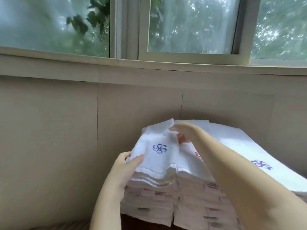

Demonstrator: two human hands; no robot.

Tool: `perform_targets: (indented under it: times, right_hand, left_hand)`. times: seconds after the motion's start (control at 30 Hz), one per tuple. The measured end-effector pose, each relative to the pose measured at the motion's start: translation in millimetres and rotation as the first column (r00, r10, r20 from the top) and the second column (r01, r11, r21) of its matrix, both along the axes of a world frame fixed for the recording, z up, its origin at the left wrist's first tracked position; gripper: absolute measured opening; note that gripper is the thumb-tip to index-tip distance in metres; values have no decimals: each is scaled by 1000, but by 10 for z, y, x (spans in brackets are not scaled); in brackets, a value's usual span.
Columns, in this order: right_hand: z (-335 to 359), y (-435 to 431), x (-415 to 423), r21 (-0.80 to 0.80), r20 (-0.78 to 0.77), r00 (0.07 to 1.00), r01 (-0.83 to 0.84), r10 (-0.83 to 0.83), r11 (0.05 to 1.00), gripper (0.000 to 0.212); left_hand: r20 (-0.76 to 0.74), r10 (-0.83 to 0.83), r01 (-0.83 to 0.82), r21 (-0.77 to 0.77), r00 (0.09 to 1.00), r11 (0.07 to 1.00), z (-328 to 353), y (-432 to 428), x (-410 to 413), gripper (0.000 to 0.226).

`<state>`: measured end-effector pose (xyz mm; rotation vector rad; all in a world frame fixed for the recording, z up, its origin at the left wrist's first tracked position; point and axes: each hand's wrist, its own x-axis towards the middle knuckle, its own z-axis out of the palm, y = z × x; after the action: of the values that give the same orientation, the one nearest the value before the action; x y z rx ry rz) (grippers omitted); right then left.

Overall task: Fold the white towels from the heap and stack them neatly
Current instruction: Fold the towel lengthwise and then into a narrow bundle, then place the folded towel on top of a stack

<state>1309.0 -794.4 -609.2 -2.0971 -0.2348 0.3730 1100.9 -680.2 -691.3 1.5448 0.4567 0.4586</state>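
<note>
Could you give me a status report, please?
Left hand pinches top towel, near corner. Right hand at far corner, grip unclear. Towel on left stack.

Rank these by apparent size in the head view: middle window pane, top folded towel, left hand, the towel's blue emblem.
Largest to smallest:
1. middle window pane
2. top folded towel
3. left hand, gripping that towel's near edge
4. blue emblem
None are close.

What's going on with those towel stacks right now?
A person holds a folded white towel with a blue emblem on top of the left stack. The left hand pinches its near corner. The right hand is at its far edge, but blur hides whether it grips. A second stack stands right beside the first.
</note>
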Motion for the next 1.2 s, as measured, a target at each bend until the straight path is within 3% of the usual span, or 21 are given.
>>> perform_targets:
  times: [0.13,0.17,0.23,0.27,0.3,0.37,0.4,0.47,0.53,0.57,0.67,0.8,0.9,0.97,1.07,1.2]
  right_hand:
    - [-45,235,88,-104,150,988,-25,40,994,35]
    - [-76,291,137,-34,225,974,-24,31,999,41]
    - [-136,324,231,263,298,951,7,-88,965,53]
    - [-172,316,268,305,338,933,16,-123,952,57]
    - [-217,305,302,274,381,917,8,-116,962,54]
    - [-294,295,318,-81,441,897,29,10,996,41]
    - [-331,308,323,-278,479,874,71,74,958,47]
    - [-378,348,262,-482,573,806,185,149,857,68]
    - [-381,400,162,-627,600,752,230,272,745,60]
    - [-368,407,137,-696,549,776,218,311,684,52]
    - [-317,382,170,-814,380,863,143,331,562,42]
    - [-311,257,190,-736,403,832,47,381,676,55]
    - [-345,193,195,-782,379,813,26,441,623,57]
    - [-351,214,160,-815,376,803,49,462,578,59]
    - [-321,296,12,-837,446,737,142,508,529,57]
    - [-261,225,-331,-856,389,739,69,550,513,53]
  left_hand:
    - [119,99,-91,-71,988,993,20,20,60,14]
    - [174,152,-135,-105,973,985,20,25,82,12]
    - [244,245,-210,-161,938,964,-2,22,124,10]
    - [250,261,-224,-166,933,960,-20,19,142,10]
    - [248,257,-221,-167,934,961,-41,20,156,10]
    - [237,223,-185,-170,946,968,-54,22,158,16]
    - [232,209,-172,-170,950,970,-43,21,150,25]
    - [237,207,-169,-171,949,971,-23,17,129,40]
    - [242,206,-163,-186,948,969,-3,12,123,44]
    - [249,201,-154,-196,947,969,10,9,131,44]
    - [252,211,-148,-246,945,958,48,-20,118,43]
    - [189,118,-51,-328,975,943,159,-53,50,12]
    - [-23,-33,31,-52,999,998,218,-3,17,30]
    - [-109,99,-87,110,989,990,243,-50,46,24]
    - [-62,233,-211,247,971,946,113,-78,-10,19]
    - [-77,162,-125,358,984,925,68,-62,41,32]
